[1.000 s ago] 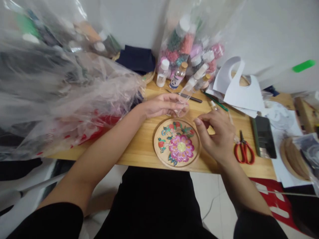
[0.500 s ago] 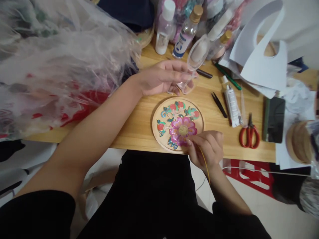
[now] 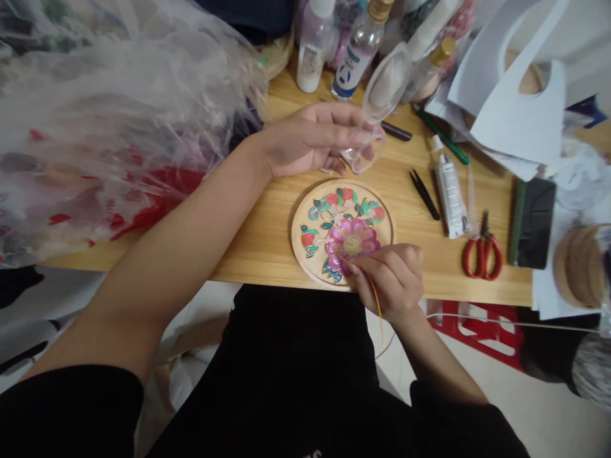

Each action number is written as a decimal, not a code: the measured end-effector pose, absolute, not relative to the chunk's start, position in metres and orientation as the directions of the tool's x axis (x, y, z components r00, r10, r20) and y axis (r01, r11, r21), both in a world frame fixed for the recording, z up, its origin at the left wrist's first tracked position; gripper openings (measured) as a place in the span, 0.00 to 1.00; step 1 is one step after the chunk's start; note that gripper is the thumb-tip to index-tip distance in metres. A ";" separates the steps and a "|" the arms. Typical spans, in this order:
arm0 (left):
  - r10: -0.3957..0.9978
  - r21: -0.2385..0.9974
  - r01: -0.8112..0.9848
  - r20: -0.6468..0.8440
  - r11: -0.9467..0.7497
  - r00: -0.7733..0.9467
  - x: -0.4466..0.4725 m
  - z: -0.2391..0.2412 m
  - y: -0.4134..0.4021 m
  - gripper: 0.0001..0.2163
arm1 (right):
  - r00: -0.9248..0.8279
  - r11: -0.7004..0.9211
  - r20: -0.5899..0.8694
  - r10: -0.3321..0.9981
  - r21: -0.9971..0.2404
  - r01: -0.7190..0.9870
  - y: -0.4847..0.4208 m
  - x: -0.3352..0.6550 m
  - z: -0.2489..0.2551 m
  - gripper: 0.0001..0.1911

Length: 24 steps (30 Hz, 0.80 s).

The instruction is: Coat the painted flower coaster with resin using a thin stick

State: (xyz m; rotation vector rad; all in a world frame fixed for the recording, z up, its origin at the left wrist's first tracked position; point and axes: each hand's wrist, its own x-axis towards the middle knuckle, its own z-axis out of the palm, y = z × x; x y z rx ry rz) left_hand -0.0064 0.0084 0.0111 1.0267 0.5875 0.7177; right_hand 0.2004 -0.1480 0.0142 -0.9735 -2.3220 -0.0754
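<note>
My left hand (image 3: 329, 137) grips a small clear plastic cup with a hinged lid (image 3: 370, 159), its lid standing up, above the far side of the round wooden plaque (image 3: 305, 197). On the plaque are a pink and purple flower (image 3: 365, 235) with a yellow centre, red fruit and blue-green leaves outlined in gold. My right hand (image 3: 394, 280) pinches a thin yellow cord (image 3: 378, 305) at the flower's lower petals. One end of the cord hangs below the hand, past the table edge. The cord's other end is hard to make out at the fingertips.
Right of the plaque lie black tweezers (image 3: 424, 194), a white glue tube (image 3: 450, 194) and red-handled snips (image 3: 482, 254). Bottles (image 3: 351, 63) stand at the back. A heap of clear plastic bags (image 3: 119, 121) covers the left. White paper cutouts (image 3: 520, 127) and a dark box (image 3: 533, 222) sit on the right.
The right hand has shifted slightly left over the flower, and the cord's tail has swung left. The left hand still holds the cup near the same place. The view has tilted a little.
</note>
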 end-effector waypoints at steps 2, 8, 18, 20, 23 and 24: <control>0.753 0.903 -0.273 -0.079 0.332 0.653 -0.007 0.012 0.008 0.10 | -0.550 0.729 0.551 0.628 -0.170 0.663 -0.148 0.201 0.014 0.04; 0.718 0.877 -0.335 -0.017 0.345 0.696 -0.008 0.010 0.009 0.12 | -0.557 0.736 0.548 0.624 -0.173 0.654 -0.148 0.200 0.014 0.05; 0.700 0.853 -0.374 0.015 0.364 0.714 -0.007 0.004 0.013 0.15 | -0.564 0.741 0.544 0.621 -0.174 0.648 -0.147 0.200 0.012 0.06; 0.705 0.856 -0.370 0.008 0.362 0.709 -0.007 0.005 0.013 0.15 | -0.566 0.744 0.545 0.619 -0.177 0.645 -0.147 0.200 0.012 0.07; 0.719 0.864 -0.354 -0.013 0.358 0.695 -0.007 0.005 0.013 0.14 | -0.567 0.742 0.541 0.622 -0.176 0.647 -0.147 0.201 0.012 0.07; 0.720 0.864 -0.356 -0.011 0.357 0.694 -0.007 0.005 0.013 0.14 | -0.567 0.742 0.540 0.622 -0.175 0.647 -0.147 0.201 0.012 0.07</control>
